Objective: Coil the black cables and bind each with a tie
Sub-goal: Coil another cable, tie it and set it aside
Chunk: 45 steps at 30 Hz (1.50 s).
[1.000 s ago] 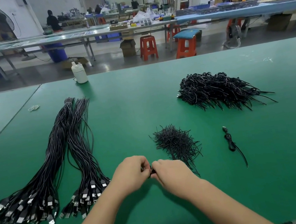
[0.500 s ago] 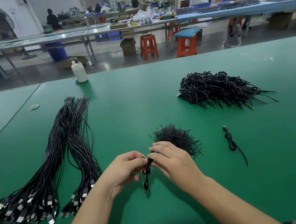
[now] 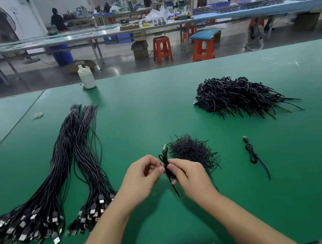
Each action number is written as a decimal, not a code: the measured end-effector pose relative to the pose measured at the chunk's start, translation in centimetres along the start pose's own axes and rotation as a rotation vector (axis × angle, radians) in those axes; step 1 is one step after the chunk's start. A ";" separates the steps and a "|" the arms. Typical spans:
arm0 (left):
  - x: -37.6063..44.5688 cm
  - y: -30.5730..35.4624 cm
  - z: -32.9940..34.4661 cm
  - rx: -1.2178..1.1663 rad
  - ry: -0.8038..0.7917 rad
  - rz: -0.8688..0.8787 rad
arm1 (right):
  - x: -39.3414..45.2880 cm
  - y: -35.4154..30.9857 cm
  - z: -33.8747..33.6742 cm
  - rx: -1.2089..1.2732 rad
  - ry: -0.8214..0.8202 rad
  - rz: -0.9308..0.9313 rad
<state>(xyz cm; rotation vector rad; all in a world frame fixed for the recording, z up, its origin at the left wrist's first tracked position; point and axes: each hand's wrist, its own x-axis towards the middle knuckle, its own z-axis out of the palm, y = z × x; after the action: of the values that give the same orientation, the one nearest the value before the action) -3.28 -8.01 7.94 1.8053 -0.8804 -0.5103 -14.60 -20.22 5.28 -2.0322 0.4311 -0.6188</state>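
Both hands meet just in front of the tie pile (image 3: 191,151): the left hand (image 3: 141,179) and right hand (image 3: 187,177) each pinch one coiled cable (image 3: 166,162), its long axis upright, plug up. Loose-cable bundles left of the pile: two. Bound cable right: one; finished heap beyond: one.

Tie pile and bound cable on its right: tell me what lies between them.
Head view: only bare green table lies between the tie pile and the bound cable.

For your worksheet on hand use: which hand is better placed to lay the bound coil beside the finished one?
Probably the right hand: it pinches the coiled black cable, nearer the finished tied coil.
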 end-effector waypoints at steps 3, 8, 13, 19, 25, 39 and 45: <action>-0.3 0.1 0.2 0.191 0.099 0.135 | 0.4 -0.3 -0.3 0.117 -0.054 0.108; -0.7 -0.2 0.0 0.491 0.126 0.467 | 0.7 -0.9 -0.3 0.444 -0.143 0.293; -0.8 -0.4 0.1 0.534 0.100 0.500 | 0.7 -0.8 -0.8 0.595 -0.172 0.388; -0.8 -0.7 0.6 0.397 0.161 0.348 | 0.7 -0.6 -1.2 0.639 -0.205 0.378; -0.8 -0.9 0.2 0.263 0.187 0.205 | 0.5 -0.2 -2.0 0.750 -0.353 0.344; -0.9 -1.2 0.5 0.157 0.069 0.122 | 0.5 -0.6 -0.9 0.302 -0.159 0.231; -1.6 -0.1 0.7 0.441 0.112 0.407 | 0.8 -1.0 -0.4 0.510 -0.091 0.337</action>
<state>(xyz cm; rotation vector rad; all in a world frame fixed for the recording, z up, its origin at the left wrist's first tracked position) -4.77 -7.20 7.43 1.9451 -1.3156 0.0526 -14.13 -20.36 6.50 -1.4545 0.4906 -0.3775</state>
